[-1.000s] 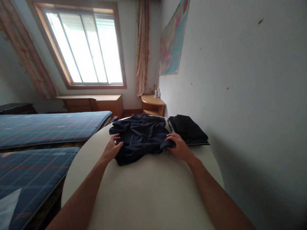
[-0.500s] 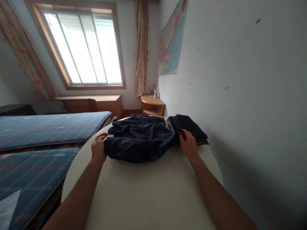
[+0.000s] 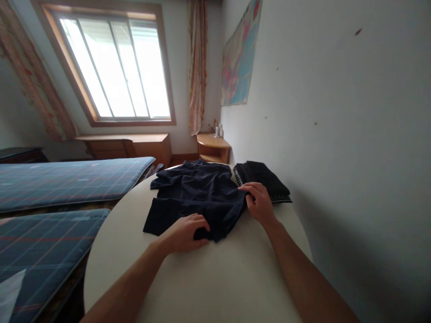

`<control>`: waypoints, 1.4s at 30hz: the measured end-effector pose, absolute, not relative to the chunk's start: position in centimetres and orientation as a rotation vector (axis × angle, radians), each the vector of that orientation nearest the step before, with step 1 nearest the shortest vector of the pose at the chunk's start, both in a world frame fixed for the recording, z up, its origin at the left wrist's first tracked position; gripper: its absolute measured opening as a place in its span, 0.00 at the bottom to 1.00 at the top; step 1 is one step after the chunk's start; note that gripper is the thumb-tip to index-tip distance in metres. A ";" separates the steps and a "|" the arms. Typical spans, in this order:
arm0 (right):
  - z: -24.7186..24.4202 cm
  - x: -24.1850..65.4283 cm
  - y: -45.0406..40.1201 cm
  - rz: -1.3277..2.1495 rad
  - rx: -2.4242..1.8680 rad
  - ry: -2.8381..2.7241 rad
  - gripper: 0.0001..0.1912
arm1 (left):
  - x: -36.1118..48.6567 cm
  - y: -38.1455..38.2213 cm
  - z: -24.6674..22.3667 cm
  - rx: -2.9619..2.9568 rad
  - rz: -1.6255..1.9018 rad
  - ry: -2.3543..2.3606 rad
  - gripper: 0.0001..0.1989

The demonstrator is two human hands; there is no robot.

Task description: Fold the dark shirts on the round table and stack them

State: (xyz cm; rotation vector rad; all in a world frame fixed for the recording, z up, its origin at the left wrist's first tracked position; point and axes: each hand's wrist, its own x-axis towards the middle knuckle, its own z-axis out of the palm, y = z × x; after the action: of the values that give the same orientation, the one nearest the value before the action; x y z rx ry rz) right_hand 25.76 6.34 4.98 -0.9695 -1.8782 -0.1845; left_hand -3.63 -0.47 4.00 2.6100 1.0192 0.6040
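A dark navy shirt [image 3: 202, 188] lies spread on the round cream table [image 3: 215, 278], its collar toward the window and its lower part toward me. My left hand [image 3: 186, 233] is closed on the shirt's near edge, with bunched dark cloth showing between thumb and fingers. At the shirt's right edge, my right hand [image 3: 260, 202] has its fingers bent over the cloth and its thumb beneath them. Just beyond that hand sits a folded stack of black clothes [image 3: 266, 175], partly covered by it.
Plaid blue mattresses [image 3: 67, 179] stand left of the table. A white wall [image 3: 353, 157] runs close on the right. Toward the back are a wooden desk [image 3: 151, 141] under the window and a corner shelf [image 3: 213, 142].
My left hand has moved from the shirt's left edge right and nearer to the middle of its near edge. That left part now lies flatter. My right hand has barely shifted.
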 end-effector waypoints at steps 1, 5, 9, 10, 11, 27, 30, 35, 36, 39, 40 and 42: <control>5.3 25.6 5.9 -0.187 -0.945 -1.902 0.19 | -3.4 -0.6 3.8 2.622 0.545 1.024 0.12; 6.3 23.9 4.0 -0.130 -0.886 -2.143 0.15 | -3.3 -0.4 3.1 2.656 0.471 1.084 0.11; 6.7 21.5 2.4 0.044 -0.877 -2.521 0.07 | -3.0 -0.3 2.7 2.705 0.454 1.095 0.08; 6.6 21.1 2.1 0.103 -0.895 -2.590 0.06 | -2.9 -0.4 2.7 2.706 0.453 1.092 0.08; 6.5 20.7 1.9 0.166 -0.915 -2.643 0.08 | -2.8 -0.4 2.7 2.697 0.451 1.085 0.07; 5.9 19.7 0.2 0.744 -1.146 -2.905 0.16 | -1.7 -2.0 4.1 2.533 0.387 0.877 0.03; 6.0 19.9 0.5 0.807 -1.118 -2.848 0.12 | -1.6 -2.2 4.3 2.571 0.369 0.867 0.06; 6.9 20.7 1.0 0.973 -1.000 -2.686 0.07 | -1.7 -2.4 4.4 2.595 0.414 0.862 0.03; 7.1 20.8 1.0 1.005 -0.982 -2.647 0.06 | -1.7 -2.4 4.4 2.604 0.417 0.864 0.02; 7.2 21.1 1.1 1.084 -0.943 -2.556 0.04 | -1.7 -2.4 4.3 2.671 0.446 0.885 0.06; 7.1 21.2 1.2 1.112 -0.934 -2.537 0.04 | -1.8 -2.4 4.4 2.702 0.470 0.901 0.06; 6.9 21.0 1.2 1.165 -0.911 -2.520 0.04 | -1.8 -2.4 4.4 2.767 0.529 0.925 0.07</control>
State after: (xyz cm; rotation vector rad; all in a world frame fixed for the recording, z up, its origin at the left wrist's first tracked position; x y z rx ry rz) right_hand 21.01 1.15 6.89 -0.9111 -2.5201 1.1651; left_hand -1.78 -2.42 4.43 2.7675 0.9250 0.5292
